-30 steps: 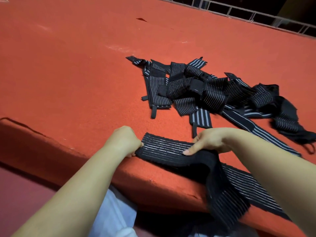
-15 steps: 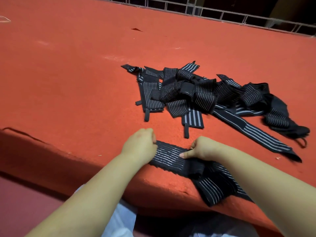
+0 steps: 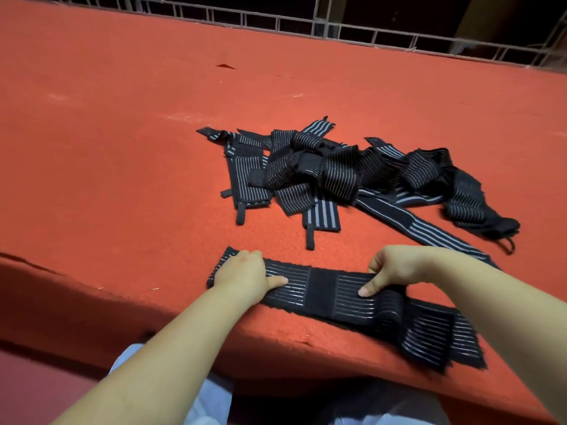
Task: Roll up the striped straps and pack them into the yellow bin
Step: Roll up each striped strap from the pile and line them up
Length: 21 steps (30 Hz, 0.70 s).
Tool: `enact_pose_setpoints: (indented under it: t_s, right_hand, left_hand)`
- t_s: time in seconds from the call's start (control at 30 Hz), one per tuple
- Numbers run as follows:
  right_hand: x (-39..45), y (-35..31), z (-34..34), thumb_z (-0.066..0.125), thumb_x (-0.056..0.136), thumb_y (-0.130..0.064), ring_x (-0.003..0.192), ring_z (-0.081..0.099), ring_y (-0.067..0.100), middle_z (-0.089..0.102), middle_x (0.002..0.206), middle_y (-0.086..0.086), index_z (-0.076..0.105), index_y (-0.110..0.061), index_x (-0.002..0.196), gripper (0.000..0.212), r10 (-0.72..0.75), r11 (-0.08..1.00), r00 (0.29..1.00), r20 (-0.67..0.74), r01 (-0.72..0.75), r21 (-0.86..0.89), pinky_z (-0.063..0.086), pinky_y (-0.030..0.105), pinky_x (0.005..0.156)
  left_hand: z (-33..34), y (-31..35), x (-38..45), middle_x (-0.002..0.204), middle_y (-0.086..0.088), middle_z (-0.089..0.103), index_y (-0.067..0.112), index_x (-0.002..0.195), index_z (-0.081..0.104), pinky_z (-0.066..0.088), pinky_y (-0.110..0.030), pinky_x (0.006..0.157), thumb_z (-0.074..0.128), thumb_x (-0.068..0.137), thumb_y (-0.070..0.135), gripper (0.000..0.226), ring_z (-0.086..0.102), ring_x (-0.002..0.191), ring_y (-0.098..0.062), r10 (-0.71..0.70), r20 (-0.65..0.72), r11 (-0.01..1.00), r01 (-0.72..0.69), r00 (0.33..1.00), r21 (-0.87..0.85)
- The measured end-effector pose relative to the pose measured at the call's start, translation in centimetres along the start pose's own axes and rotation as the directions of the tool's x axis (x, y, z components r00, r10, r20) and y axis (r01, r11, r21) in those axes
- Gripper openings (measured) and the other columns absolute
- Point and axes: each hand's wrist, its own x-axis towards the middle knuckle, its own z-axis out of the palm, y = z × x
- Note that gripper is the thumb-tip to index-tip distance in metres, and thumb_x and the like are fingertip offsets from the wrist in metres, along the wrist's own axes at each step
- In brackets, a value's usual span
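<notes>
A striped strap [image 3: 337, 294] is laid flat along the near edge of the red table [image 3: 122, 148], its right end bunched and draped over that edge. Its left end is pressed down under the left hand [image 3: 245, 276], fingers curled, thumb lying on the fabric. Further right, the strap is pinned by the right hand [image 3: 394, 269], one fingertip on it and the other fingers curled. Farther back, toward the table's middle, a tangled pile of striped straps [image 3: 337, 176] is heaped. A metal railing [image 3: 368, 32] is seen beyond the far edge.
</notes>
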Motion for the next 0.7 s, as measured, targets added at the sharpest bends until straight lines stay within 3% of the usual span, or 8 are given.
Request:
enact_pose_setpoints:
  t_s: [0.13, 0.2, 0.27, 0.37, 0.53, 0.63, 0.7]
  right_hand:
    - [-0.6, 1.8, 0.2, 0.075, 0.074, -0.046, 0.057, 0.045, 0.012, 0.05, 0.055, -0.007, 0.051, -0.017, 0.059, 0.04, 0.036, 0.986, 0.996, -0.087, -0.049, -0.156, 0.035, 0.026, 0.056]
    - [-0.4, 2.1, 1.1, 0.073, 0.075, -0.047, 0.056, 0.042, 0.011, 0.048, 0.057, -0.006, 0.05, -0.017, 0.061, 0.041, 0.028, 0.981, 0.992, -0.121, -0.051, -0.189, 0.032, 0.025, 0.053]
    - [-0.2, 2.2, 1.7, 0.073, 0.074, -0.049, 0.058, 0.045, 0.01, 0.051, 0.06, -0.006, 0.055, -0.017, 0.065, 0.038, 0.021, 0.983, 0.989, -0.143, -0.046, -0.175, 0.033, 0.024, 0.053]
    - [-0.4, 2.4, 1.8, 0.073, 0.074, -0.05, 0.061, 0.047, 0.013, 0.052, 0.062, -0.005, 0.058, -0.014, 0.073, 0.039, 0.022, 0.985, 0.985, -0.169, -0.051, -0.166, 0.034, 0.025, 0.055]
    - [-2.4, 4.4, 0.7, 0.075, 0.072, -0.05, 0.074, 0.053, 0.015, 0.058, 0.071, -0.006, 0.059, -0.019, 0.076, 0.035, 0.101, 0.973, 0.984, -0.146, -0.128, -0.192, 0.037, 0.024, 0.058]
    - [-3.5, 6.5, 0.0, 0.072, 0.075, -0.05, 0.092, 0.054, 0.017, 0.064, 0.106, 0.002, 0.063, -0.016, 0.107, 0.048, 0.184, 0.961, 0.968, -0.172, -0.214, -0.176, 0.039, 0.024, 0.074]
    - [-3.9, 7.3, 0.2, 0.07, 0.077, -0.05, 0.093, 0.051, 0.017, 0.062, 0.117, 0.004, 0.059, -0.011, 0.121, 0.06, 0.217, 0.948, 0.958, -0.187, -0.253, -0.194, 0.037, 0.023, 0.077]
  left_hand:
    - [-0.2, 1.5, -0.5, 0.12, -0.007, 0.051, 0.013, 0.115, 0.051, 0.044, -0.04, 0.093, 0.056, 0.089, 0.046, 0.042, 0.051, 0.113, -0.029, 0.037, -0.002, 0.997, -0.036, 0.999, 0.065]
    - [0.1, 3.1, -1.1, 0.118, -0.006, 0.053, 0.015, 0.108, 0.054, 0.043, -0.038, 0.094, 0.054, 0.091, 0.032, 0.024, 0.051, 0.111, -0.028, 0.18, -0.048, 0.984, -0.179, 0.983, 0.028]
    - [0.7, 5.4, -2.0, 0.113, -0.004, 0.054, 0.018, 0.099, 0.054, 0.042, -0.037, 0.095, 0.055, 0.09, 0.033, 0.018, 0.052, 0.108, -0.025, 0.323, -0.035, 0.944, -0.324, 0.946, -0.055]
    - [1.9, 8.6, -2.8, 0.114, -0.005, 0.053, 0.016, 0.102, 0.056, 0.041, -0.039, 0.094, 0.057, 0.087, 0.045, 0.032, 0.05, 0.108, -0.025, 0.406, 0.074, 0.914, -0.404, 0.911, -0.036]
    - [2.9, 10.1, -1.8, 0.118, -0.007, 0.053, 0.013, 0.109, 0.057, 0.045, -0.042, 0.092, 0.062, 0.081, 0.055, 0.05, 0.052, 0.109, -0.028, 0.342, 0.127, 0.934, -0.352, 0.931, 0.066]
    - [2.9, 10.1, -1.7, 0.115, -0.006, 0.055, 0.012, 0.106, 0.059, 0.047, -0.042, 0.09, 0.062, 0.08, 0.055, 0.051, 0.055, 0.105, -0.028, 0.341, 0.125, 0.935, -0.35, 0.932, 0.063]
    - [2.9, 10.2, -1.8, 0.112, -0.006, 0.056, 0.012, 0.105, 0.059, 0.048, -0.041, 0.088, 0.063, 0.08, 0.055, 0.05, 0.055, 0.103, -0.028, 0.332, 0.126, 0.938, -0.342, 0.935, 0.061]
